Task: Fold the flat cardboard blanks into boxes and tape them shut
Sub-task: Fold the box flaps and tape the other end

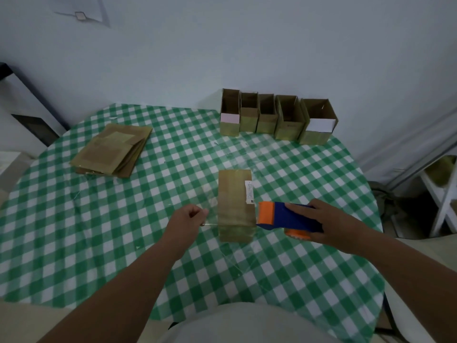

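Pinching clear tape (pixel 210 214), left hand (pixel 189 216); right hand (pixel 329 219) grips plastic dispenser (pixel 284 216) beside cardboard box (pixel 235 204).

Print on the box's label (pixel 250 191) is too small to read; at three o'clock, a white rack (pixel 442 194) is cut off.

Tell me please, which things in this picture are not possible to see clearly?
- Head view: print on the white label of the box is too small to read.
- Clear tape between the left hand and the tape dispenser is nearly invisible; where it sticks is unclear.
- The right hand covers the dispenser's rear.
- Number of blanks in the flat stack: overlapped, uncountable.
- Bottoms of the open boxes: too dark.
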